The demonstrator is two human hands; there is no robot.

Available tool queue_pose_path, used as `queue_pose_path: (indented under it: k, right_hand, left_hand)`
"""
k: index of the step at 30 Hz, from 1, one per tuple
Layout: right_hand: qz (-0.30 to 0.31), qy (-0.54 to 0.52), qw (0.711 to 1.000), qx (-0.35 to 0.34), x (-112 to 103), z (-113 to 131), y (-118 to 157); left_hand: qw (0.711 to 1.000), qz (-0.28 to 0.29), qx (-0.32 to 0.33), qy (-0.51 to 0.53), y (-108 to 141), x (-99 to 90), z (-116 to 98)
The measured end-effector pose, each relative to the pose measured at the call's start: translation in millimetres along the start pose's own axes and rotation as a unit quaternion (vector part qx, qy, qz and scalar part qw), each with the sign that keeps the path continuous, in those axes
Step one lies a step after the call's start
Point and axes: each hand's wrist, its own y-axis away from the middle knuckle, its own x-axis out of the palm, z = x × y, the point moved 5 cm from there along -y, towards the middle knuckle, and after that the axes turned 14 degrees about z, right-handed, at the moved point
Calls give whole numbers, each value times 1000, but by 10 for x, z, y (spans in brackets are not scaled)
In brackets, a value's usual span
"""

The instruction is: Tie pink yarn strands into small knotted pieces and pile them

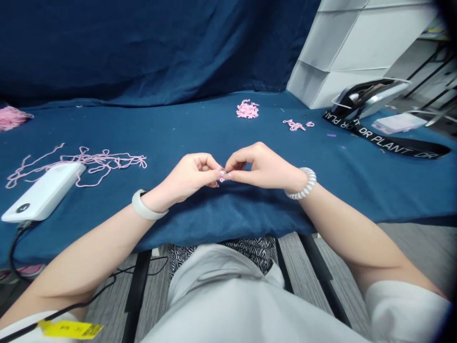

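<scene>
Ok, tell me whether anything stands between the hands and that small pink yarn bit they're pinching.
Nothing visible does. The left hand and right hand both touch the small pink yarn bit directly at their fingertips, with nothing in between.

Navy cloth backdrop [143, 47], white cube shelving [357, 52] at the far right, grey floor [410, 247] below.

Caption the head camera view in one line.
Bare left hand and right hand pinch a small pink yarn piece over a navy blue cloth, near loose pink yarn.
</scene>
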Motion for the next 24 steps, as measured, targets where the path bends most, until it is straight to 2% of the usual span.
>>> queue_pose_path:
  k: [8,17,24]
  right_hand:
    - [24,58,997,-44,23,63,-2]
    - [61,110,991,-52,120,72,-22]
    - [79,119,988,-58,187,88,-28]
  left_hand:
    - [998,27,-60,25,2,17,22]
    - [989,63,-129,15,10,48,64]
    - [979,101,-162,66,34,67,65]
